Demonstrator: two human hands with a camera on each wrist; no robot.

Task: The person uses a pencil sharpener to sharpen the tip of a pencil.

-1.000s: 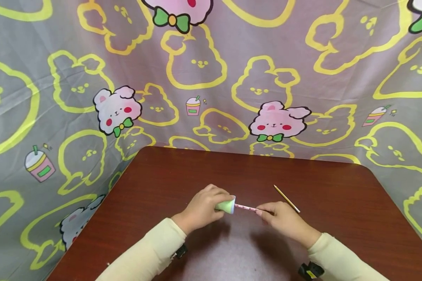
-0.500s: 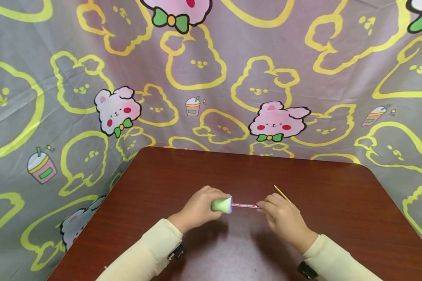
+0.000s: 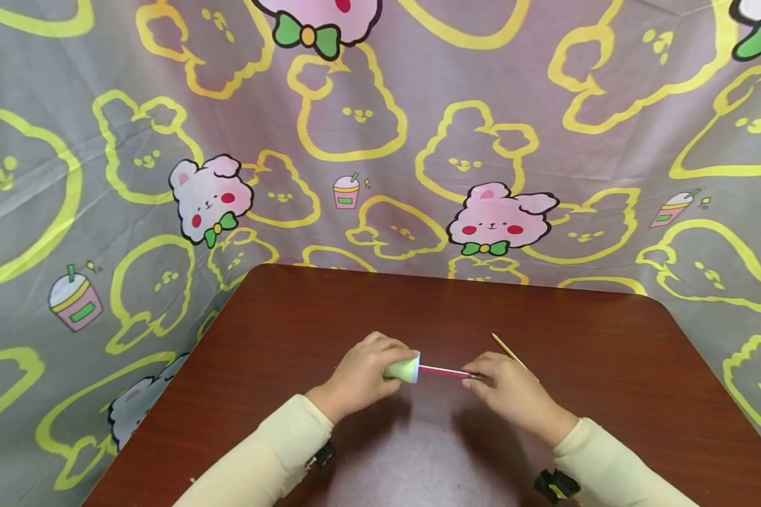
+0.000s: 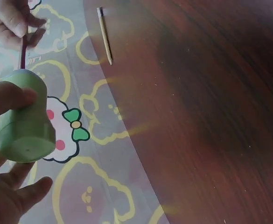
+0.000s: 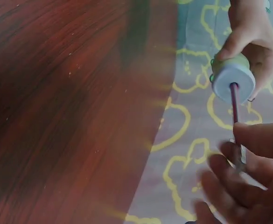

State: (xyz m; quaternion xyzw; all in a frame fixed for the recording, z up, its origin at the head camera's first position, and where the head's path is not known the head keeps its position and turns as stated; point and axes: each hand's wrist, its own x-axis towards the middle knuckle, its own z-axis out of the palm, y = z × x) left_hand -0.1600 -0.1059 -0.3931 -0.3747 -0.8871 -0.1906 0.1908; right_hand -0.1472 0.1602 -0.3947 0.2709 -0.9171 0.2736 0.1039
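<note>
My left hand [image 3: 359, 377] grips a light green, waisted pencil sharpener [image 3: 402, 368], lying sideways above the table. Its pale end faces right, and a pencil [image 3: 442, 371] with pink and white colouring runs into the hole there, plain in the right wrist view on the sharpener's pale face [image 5: 229, 77]. My right hand [image 3: 520, 398] pinches the pencil near its outer end between thumb and fingers. The left wrist view shows the sharpener's flat green base [image 4: 29, 147] with my thumb over its side. The pencil's inner end is hidden inside the sharpener.
A second, yellowish pencil [image 3: 509, 352] lies on the dark reddish-brown table [image 3: 330, 303] just beyond my right hand. A grey cloth [image 3: 406, 169] with cartoon bears hangs behind and along the sides of the table. Dark straps with devices sit at both wrists.
The pencil has turned between my right fingers, its visible side changing from printed pattern to a pink and white stripe. My right fingers have shifted their grip; the sharpener stays nearly in place.
</note>
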